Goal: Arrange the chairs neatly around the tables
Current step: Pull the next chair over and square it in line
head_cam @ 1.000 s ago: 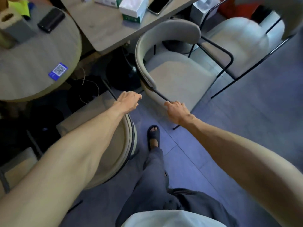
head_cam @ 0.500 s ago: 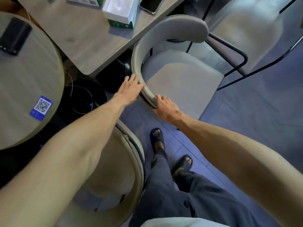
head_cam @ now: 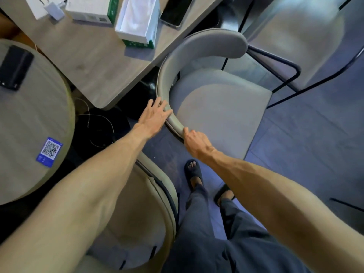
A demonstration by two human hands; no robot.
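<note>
Hands are meeting on the curved backrest of 1 grey chair [head_cam: 216,107]: the left hand [head_cam: 154,117] is lying flat with its fingers spread wide along the outer rim, and the right hand [head_cam: 195,141] is curling closed around the lower end of the same rim, just beside the left. That chair is standing at the corner of the rectangular table [head_cam: 88,62], its backrest nearly touching the table edge and its seat facing away toward the right. 3 chairs are showing in all: this one, a second grey chair [head_cam: 299,36] with black metal legs standing behind it at the upper right, and a beige chair [head_cam: 141,223] sitting under the left forearm near the round table [head_cam: 25,123]. 2 tables are showing, the rectangular one and the round one, standing close together. On the rectangular table 2 white boxes with green sides, 1 white charger plug [head_cam: 54,9] and 1 dark phone [head_cam: 175,10] are lying. On the round table 1 black device [head_cam: 14,67] and 1 blue QR sticker [head_cam: 49,151] are sitting. 2 sandalled feet are standing on the grey floor [head_cam: 315,154] below the hands.
</note>
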